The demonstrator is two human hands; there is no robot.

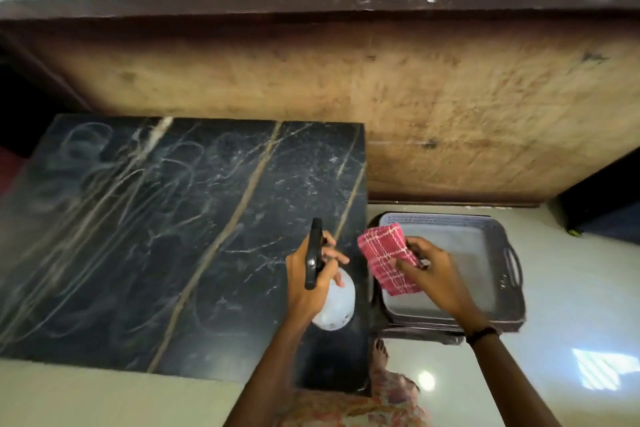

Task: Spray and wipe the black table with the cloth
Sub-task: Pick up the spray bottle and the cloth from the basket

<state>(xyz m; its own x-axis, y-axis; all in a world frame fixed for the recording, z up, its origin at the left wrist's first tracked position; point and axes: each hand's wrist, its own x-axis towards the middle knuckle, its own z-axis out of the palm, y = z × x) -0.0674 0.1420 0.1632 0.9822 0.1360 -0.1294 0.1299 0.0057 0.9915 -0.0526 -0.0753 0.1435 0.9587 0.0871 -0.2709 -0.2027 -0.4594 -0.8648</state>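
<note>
The black table (145, 236) has pale veins and whitish swirl marks across its top. My left hand (311, 284) grips a spray bottle (334, 308) with a black trigger head and a translucent white body, held over the table's right part, nozzle pointing away from me. My right hand (429, 274) holds a folded red-and-white checked cloth (389, 258) just past the table's right edge, above a tray.
A grey tray (498, 250) with dark handles sits on the floor right of the table. A worn brown wooden board (415, 97) leans against the wall behind. Glossy pale floor (571, 305) lies right and in front. My bare foot (381, 354) shows by the table's corner.
</note>
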